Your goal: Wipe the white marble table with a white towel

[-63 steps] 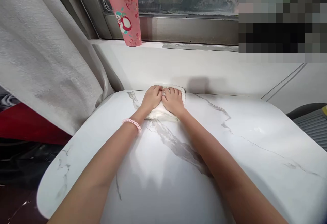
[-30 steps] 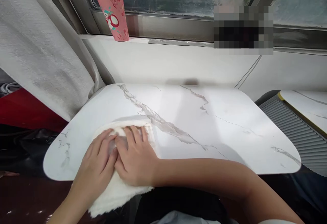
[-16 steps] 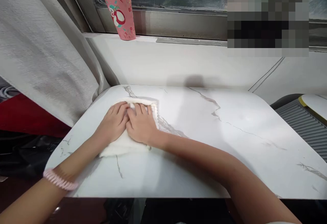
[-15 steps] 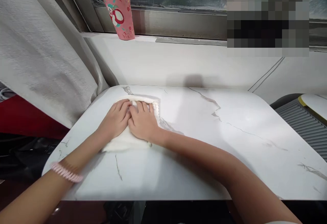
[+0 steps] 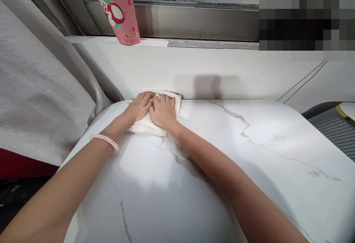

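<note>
A folded white cloth (image 5: 148, 126) with a looped edge lies at the far edge of the white marbled table (image 5: 277, 124). Its far side reaches up against the wall. My left hand (image 5: 141, 106) rests flat on the cloth's left part, a pink coiled band (image 5: 104, 141) round that wrist. Beside it, my right hand (image 5: 164, 111) presses down on the right part of the same cloth, fingers spread and pointing to the wall. The two hands touch at the thumbs. Much of the cloth's middle is hidden under them.
Above the table, a pink patterned paper cup (image 5: 120, 17) stands on the window ledge (image 5: 155, 42). A grey curtain (image 5: 47, 69) hangs along the left side. To the right sits a ribbed grey object (image 5: 332, 128) beyond the table's edge. Thin cables (image 5: 302, 80) run down the wall.
Both hands have slid the cloth away from me, from the left middle of the table to its far edge against the wall. The view has shifted a little.
</note>
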### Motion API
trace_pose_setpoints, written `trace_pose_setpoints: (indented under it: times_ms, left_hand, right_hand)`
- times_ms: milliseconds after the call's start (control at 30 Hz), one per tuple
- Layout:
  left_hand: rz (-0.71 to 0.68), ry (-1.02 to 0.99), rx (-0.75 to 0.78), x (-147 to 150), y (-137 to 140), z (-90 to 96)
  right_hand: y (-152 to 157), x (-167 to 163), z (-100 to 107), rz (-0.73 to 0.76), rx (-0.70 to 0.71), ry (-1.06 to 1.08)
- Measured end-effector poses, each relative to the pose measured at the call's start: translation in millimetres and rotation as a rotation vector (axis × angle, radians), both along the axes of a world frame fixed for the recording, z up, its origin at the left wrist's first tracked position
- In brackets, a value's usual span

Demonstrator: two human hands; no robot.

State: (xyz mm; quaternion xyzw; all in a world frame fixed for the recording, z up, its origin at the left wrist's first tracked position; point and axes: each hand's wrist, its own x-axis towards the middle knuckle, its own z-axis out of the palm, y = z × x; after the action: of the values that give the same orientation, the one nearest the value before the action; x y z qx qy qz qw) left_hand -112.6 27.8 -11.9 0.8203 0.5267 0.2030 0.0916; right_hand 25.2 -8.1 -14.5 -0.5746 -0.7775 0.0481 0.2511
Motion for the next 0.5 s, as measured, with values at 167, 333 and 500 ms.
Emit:
trace_pose_setpoints:
  times_ms: [167,333,500]
  left_hand:
    - [-0.045,-0.012,-0.031,-9.2,5.6,3.6]
    - [-0.030,0.000,-0.014,-10.8,-5.0,2.6]
    - [0.046,0.019,0.021,-24.3,-38.3,0.8]
  right_hand:
    - [6.4,-8.9,-0.3,-0.027,0.016,-0.012]
    - [0.2,-9.4,0.4,0.012,0.024,-0.018]
    - [-27.1,-17.0,3.2,0.104,0.012,-0.021]
